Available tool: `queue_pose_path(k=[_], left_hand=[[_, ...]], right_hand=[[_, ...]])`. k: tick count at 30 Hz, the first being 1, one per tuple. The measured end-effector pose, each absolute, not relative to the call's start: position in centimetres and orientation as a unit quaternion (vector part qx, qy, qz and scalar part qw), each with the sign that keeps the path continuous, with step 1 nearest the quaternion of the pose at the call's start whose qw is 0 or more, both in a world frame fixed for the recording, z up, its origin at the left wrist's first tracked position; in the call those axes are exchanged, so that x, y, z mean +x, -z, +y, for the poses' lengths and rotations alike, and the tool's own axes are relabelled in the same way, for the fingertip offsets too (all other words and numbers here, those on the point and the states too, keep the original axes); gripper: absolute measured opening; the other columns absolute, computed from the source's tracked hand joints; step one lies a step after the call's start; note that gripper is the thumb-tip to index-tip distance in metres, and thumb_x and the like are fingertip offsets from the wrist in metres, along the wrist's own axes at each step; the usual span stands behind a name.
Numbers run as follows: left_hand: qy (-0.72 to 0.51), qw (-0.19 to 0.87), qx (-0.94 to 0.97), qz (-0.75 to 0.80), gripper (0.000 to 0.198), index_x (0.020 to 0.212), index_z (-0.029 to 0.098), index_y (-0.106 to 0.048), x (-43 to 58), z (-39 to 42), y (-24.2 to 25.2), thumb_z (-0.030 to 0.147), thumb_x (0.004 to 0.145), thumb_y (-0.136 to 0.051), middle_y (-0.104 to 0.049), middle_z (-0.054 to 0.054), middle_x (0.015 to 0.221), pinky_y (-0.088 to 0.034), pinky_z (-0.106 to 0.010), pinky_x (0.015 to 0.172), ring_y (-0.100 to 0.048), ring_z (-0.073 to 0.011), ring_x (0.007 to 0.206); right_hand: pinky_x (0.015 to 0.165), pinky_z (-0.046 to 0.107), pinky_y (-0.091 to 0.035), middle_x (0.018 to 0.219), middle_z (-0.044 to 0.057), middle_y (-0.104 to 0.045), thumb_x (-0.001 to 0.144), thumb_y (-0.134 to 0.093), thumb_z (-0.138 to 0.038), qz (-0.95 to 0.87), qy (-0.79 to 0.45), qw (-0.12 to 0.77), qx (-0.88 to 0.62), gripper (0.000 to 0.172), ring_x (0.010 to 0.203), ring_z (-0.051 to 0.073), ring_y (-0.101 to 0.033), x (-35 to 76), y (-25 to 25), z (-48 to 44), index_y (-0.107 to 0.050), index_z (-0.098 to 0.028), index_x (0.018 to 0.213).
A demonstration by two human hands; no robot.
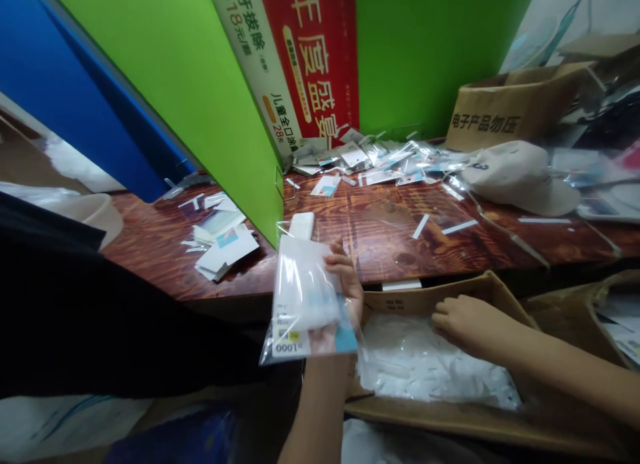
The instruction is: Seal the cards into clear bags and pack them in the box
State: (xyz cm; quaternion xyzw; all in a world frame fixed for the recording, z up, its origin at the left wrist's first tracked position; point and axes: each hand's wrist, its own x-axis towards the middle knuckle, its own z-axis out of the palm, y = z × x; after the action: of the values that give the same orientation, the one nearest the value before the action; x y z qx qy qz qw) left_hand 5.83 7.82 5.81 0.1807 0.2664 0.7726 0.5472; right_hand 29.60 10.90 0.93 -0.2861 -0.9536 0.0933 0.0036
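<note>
My left hand grips a clear plastic bag with a printed card inside, held upright in front of the table edge. A white box-like piece sticks up behind the bag. My right hand reaches down into an open cardboard box filled with white plastic parts; its fingers are curled over the parts, and what they hold, if anything, is hidden.
A wooden table carries scattered clear packets, white strips and a beige cap. A green divider stands at left, with stacked cards beyond it. A brown carton sits at back right.
</note>
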Motion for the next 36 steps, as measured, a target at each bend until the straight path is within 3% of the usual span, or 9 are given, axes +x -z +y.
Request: queue_pose_path(k=[7, 11, 14, 19, 25, 29, 31, 34, 36], left_hand=[[-0.775, 0.539, 0.138, 0.299, 0.02, 0.083, 0.011, -0.067, 5.5, 9.0, -7.2, 0.012, 0.09, -0.047, -0.066, -0.002, 0.072, -0.053, -0.008, 0.065, -0.063, -0.005, 0.065], [-0.789, 0.5, 0.144, 0.325, 0.012, 0.096, 0.017, -0.068, 7.0, 7.2, -7.4, 0.019, 0.09, -0.058, -0.07, 0.0, 0.081, -0.057, -0.017, 0.07, -0.067, -0.009, 0.071], [-0.759, 0.473, 0.235, 0.382, 0.021, 0.107, 0.022, -0.069, 8.4, 4.8, -7.5, 0.029, 0.087, -0.068, -0.07, 0.0, 0.088, -0.055, -0.016, 0.066, -0.066, -0.0098, 0.072], [-0.696, 0.49, 0.316, 0.42, 0.018, 0.096, 0.022, -0.073, 9.0, 2.6, -7.4, 0.036, 0.083, -0.074, -0.066, 0.003, 0.075, -0.049, -0.012, 0.06, -0.06, -0.0076, 0.065], [-0.638, 0.567, 0.284, 0.437, 0.018, 0.082, 0.02, -0.075, 7.8, 2.1, -8.9, 0.035, 0.075, -0.082, -0.07, 0.002, 0.069, -0.05, -0.013, 0.057, -0.061, -0.0084, 0.061], [-0.631, 0.588, 0.267, 0.429, 0.026, 0.089, 0.026, -0.079, 7.5, 1.2, -10.3, 0.033, 0.066, -0.088, -0.073, 0.001, 0.07, -0.051, -0.014, 0.057, -0.064, -0.0094, 0.061], [-0.635, 0.586, 0.273, 0.423, 0.025, 0.082, 0.026, -0.08, 7.5, 0.8, -10.8, 0.036, 0.061, -0.091, -0.072, 0.002, 0.068, -0.049, -0.012, 0.056, -0.061, -0.0071, 0.057], [-0.63, 0.587, 0.285, 0.422, 0.022, 0.067, 0.022, -0.079, 7.3, 0.6, -10.7, 0.039, 0.061, -0.091, -0.069, 0.003, 0.062, -0.045, -0.008, 0.052, -0.057, -0.0046, 0.055], [-0.618, 0.597, 0.308, 0.41, 0.019, 0.068, 0.022, -0.079, 6.9, 0.6, -10.1, 0.038, 0.065, -0.089, -0.071, 0.001, 0.065, -0.043, -0.008, 0.051, -0.058, -0.0051, 0.056]], right_hand=[[0.069, 0.029, -0.05, 0.086, 0.004, -0.07, 0.098, -0.047, -0.024, -0.921, -0.174, 0.085, -0.339, 0.022, 0.079, 0.018, -0.066, 28.3, -5.9, 10.9, -0.067, -0.019, 0.092], [0.075, 0.027, -0.055, 0.102, 0.005, -0.072, 0.097, -0.052, -0.04, -0.828, -0.327, 0.267, -0.368, 0.028, 0.091, 0.018, -0.068, 27.3, -10.1, 9.8, -0.066, -0.021, 0.111], [0.077, 0.029, -0.058, 0.111, 0.007, -0.071, 0.092, -0.058, -0.045, -0.779, -0.401, 0.328, -0.355, 0.038, 0.099, 0.021, -0.068, 26.4, -12.5, 9.1, -0.065, -0.02, 0.119], [0.071, 0.023, -0.057, 0.096, 0.004, -0.075, 0.091, -0.061, -0.035, -0.745, -0.438, 0.331, -0.379, 0.022, 0.085, 0.017, -0.07, 26.0, -14.2, 8.4, -0.073, -0.02, 0.102], [0.08, 0.022, -0.057, 0.101, 0.001, -0.076, 0.088, -0.065, -0.025, -0.701, -0.534, 0.315, -0.352, 0.02, 0.092, 0.016, -0.071, 27.4, -14.1, 8.2, -0.077, -0.027, 0.103], [0.068, 0.014, -0.053, 0.091, -0.002, -0.077, 0.077, -0.065, -0.008, -0.661, -0.613, 0.309, -0.303, 0.032, 0.081, 0.011, -0.071, 28.4, -13.8, 8.4, -0.08, -0.032, 0.093], [0.065, 0.012, -0.05, 0.089, -0.003, -0.077, 0.075, -0.059, -0.003, -0.665, -0.625, 0.3, -0.277, 0.04, 0.078, 0.009, -0.069, 29.0, -13.6, 8.6, -0.08, -0.032, 0.093], [0.069, 0.013, -0.048, 0.095, -0.002, -0.076, 0.077, -0.053, -0.005, -0.682, -0.633, 0.285, -0.23, 0.044, 0.081, 0.008, -0.067, 29.8, -13.3, 8.8, -0.078, -0.031, 0.101], [0.074, 0.017, -0.049, 0.099, 0.0, -0.075, 0.082, -0.053, -0.011, -0.692, -0.633, 0.278, -0.209, 0.038, 0.086, 0.011, -0.067, 30.2, -13.2, 8.8, -0.077, -0.029, 0.105]])
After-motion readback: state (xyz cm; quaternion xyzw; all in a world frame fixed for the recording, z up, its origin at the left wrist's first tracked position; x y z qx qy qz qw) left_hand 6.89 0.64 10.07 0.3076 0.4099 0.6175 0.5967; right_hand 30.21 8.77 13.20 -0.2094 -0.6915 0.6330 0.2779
